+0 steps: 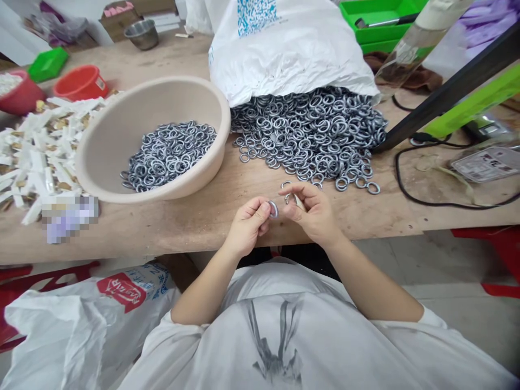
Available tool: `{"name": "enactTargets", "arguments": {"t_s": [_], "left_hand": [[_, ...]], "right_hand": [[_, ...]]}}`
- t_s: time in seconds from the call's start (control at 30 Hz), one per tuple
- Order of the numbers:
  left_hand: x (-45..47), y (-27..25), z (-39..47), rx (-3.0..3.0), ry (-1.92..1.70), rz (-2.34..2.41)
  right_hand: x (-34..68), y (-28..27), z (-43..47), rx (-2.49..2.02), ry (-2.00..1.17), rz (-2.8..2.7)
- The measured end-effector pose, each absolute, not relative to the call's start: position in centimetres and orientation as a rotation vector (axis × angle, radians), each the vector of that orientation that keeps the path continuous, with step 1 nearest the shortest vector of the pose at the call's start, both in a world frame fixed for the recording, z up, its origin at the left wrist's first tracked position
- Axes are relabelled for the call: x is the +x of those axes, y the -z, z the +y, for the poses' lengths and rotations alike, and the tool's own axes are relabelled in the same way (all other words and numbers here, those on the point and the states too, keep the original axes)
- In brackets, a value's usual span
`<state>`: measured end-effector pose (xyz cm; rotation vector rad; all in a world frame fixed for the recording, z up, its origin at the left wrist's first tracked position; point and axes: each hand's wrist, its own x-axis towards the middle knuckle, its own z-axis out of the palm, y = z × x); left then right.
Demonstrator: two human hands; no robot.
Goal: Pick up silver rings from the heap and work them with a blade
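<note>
Near the table's front edge, my left hand (pixel 248 225) pinches a grey ring (pixel 274 209) between thumb and forefinger. Just to its right is my right hand (pixel 311 211), with its forefinger stretched over the thumb. A small pale piece (pixel 299 202) shows between the right fingers, too small to name. Beside the right fingertips a dark ring (pixel 289 198) is partly visible; whether it is held or lies on the table I cannot tell. Beyond the hands, a heap of grey rings (pixel 309 135) spills from a white sack (pixel 288 59). More rings (pixel 170 154) lie in a beige basin (pixel 152 86).
White strips (pixel 44 157) are scattered at the left, near a red bowl (pixel 81 82) and a metal bowl (pixel 141 34). At the right a black post (pixel 447 86) rises, with a black cable (pixel 400 179) on the table. Green trays (pixel 382 16) stand behind.
</note>
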<state>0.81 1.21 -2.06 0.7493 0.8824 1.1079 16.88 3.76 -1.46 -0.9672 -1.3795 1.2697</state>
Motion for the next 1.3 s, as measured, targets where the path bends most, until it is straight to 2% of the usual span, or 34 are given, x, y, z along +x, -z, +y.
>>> {"name": "enactTargets", "arguments": {"t_s": [0.1,0.27,0.43,0.7,0.83,1.13,1.3], "left_hand": [[0.6,2.0,1.1,0.796,-1.071,0.895],[1.5,1.4,0.6,0.707,-1.095,0.875],[1.6,1.4,0.6,0.778,-1.084,0.847],[0.8,1.6,1.1,0.823,-1.092,0.804],[1.0,1.4,1.0,0.805,-1.088,0.814],[1.0,1.4,1.1,0.797,-1.091,0.835],[0.9,1.5,0.8,0.812,-1.035,0.810]], "right_hand": [[17.1,1.1,4.2,-0.902,-1.404,-1.494],[16.1,2.0,3.4,-0.886,-1.264,-1.472],[15.8,1.8,3.5,-0.911,-1.363,-1.357],[18.4,0.6,2.7,-0.885,-0.764,-2.070],[18.2,0.9,2.5,-0.890,-0.670,-2.148],[18.2,0.7,2.5,-0.917,-0.687,-2.186],[18.6,1.7,3.8,-0.973,-0.862,-2.111]]}}
